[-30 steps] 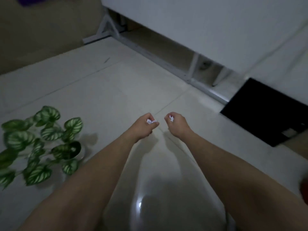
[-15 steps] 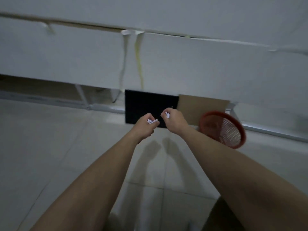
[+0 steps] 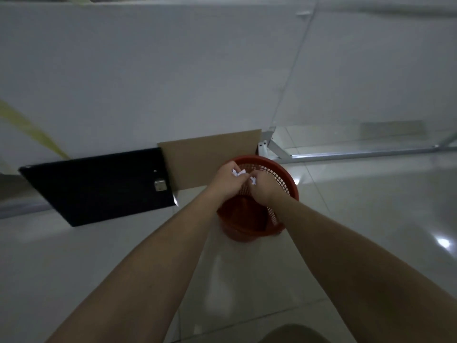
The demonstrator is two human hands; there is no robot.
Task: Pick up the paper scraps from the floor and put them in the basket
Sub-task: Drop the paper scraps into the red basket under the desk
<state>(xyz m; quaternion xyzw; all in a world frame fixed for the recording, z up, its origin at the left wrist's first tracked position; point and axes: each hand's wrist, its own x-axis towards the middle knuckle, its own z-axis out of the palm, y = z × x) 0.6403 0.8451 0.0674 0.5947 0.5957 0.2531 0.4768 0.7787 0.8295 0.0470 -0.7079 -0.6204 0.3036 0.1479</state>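
Note:
A red mesh basket (image 3: 286, 184) stands on the pale tiled floor, just in front of a white wall panel. Both my hands hover over its open mouth, side by side and almost touching. My left hand (image 3: 228, 184) is closed around white paper scraps (image 3: 238, 173) that poke out between its fingers. My right hand (image 3: 263, 191) pinches another small white paper scrap (image 3: 252, 180). The basket's inside is mostly hidden by my hands.
A black flat panel (image 3: 99, 186) and a brown cardboard sheet (image 3: 207, 157) lean against the white wall (image 3: 148, 70) left of the basket. A metal frame foot and rail (image 3: 346, 152) run along the floor to the right. Glossy tiles (image 3: 371, 219) surround the basket.
The view swung from the potted plant to the wall. The basket has come from the right to directly beneath my hands, which still hold the scraps.

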